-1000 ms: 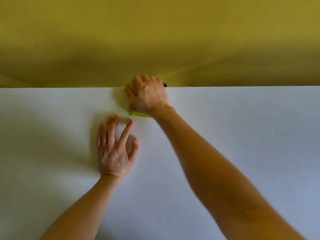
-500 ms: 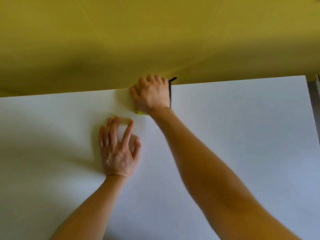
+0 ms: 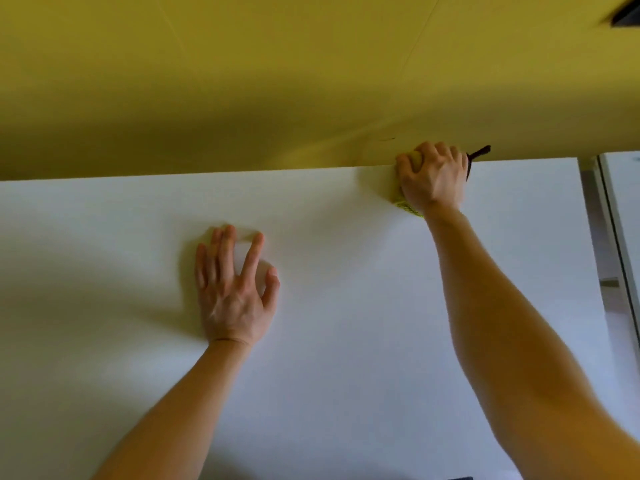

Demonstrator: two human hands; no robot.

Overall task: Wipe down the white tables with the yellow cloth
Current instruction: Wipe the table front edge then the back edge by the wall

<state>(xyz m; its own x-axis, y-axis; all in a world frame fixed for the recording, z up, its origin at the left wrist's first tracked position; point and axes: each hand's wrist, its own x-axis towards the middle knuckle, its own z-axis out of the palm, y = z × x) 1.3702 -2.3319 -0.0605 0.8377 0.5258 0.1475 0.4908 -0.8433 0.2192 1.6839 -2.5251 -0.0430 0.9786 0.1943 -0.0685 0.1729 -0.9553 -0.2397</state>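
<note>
A white table [image 3: 346, 341] fills the lower part of the view, its far edge against a yellow wall. My right hand [image 3: 433, 176] grips a bunched yellow cloth [image 3: 405, 205] at the table's far edge, toward the right; only small bits of cloth show under the palm and between the fingers. A dark cord or loop [image 3: 478, 154] sticks out beside that hand. My left hand [image 3: 233, 289] rests flat on the tabletop with fingers spread, left of centre.
The yellow wall [image 3: 277, 81] rises right behind the table. The table's right edge [image 3: 585, 216] borders a narrow gap, and beyond it is another white surface [image 3: 623, 188]. A dark opening shows at the top right corner.
My right hand has slid the cloth to the right along the far edge. The view has shifted right, revealing the table's right end. My left hand stays planted.
</note>
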